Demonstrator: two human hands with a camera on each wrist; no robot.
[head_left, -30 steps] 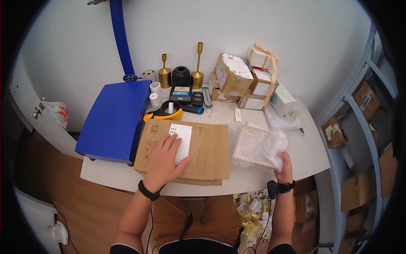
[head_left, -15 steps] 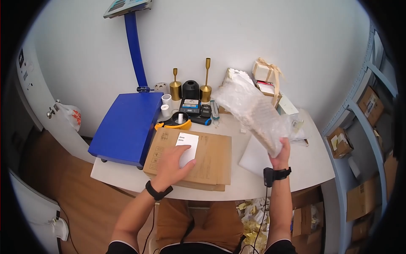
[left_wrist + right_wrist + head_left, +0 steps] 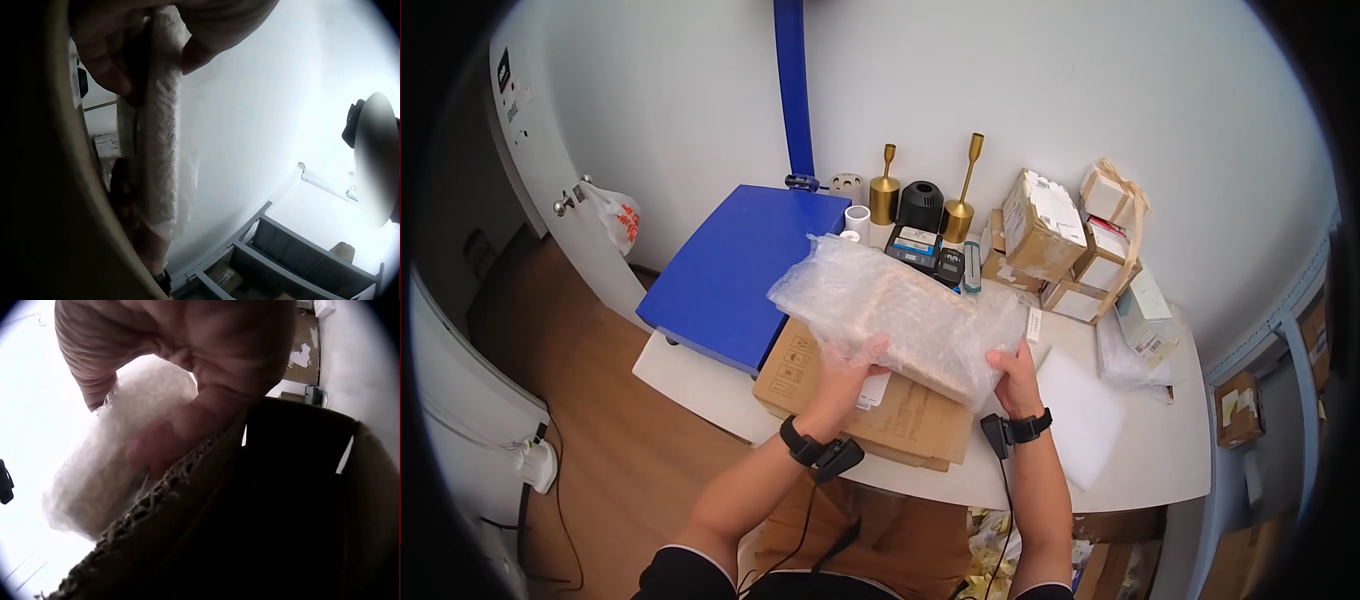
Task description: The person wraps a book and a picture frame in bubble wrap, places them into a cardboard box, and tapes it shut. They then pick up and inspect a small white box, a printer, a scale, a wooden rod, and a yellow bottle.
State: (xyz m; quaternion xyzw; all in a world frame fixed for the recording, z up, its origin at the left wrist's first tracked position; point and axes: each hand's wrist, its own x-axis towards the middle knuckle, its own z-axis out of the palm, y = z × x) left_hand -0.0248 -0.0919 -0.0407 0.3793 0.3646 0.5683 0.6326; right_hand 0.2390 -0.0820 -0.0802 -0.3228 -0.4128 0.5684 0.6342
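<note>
the bubble-wrapped packet (image 3: 900, 312) is held above the carton (image 3: 910, 425) on the tabletop (image 3: 1165, 450). for good control, both edges should be pinched evenly, w/ light pressure, & the l. end kept clear of the blue platform (image 3: 730, 270). the near edge is gripped by the l. hand (image 3: 840, 388), thumb & fingers closed; the r. end is gripped by the r. hand (image 3: 1019, 385), thumb uppermost. finger placement beneath can't be fully told b/c of the wrap.
</note>
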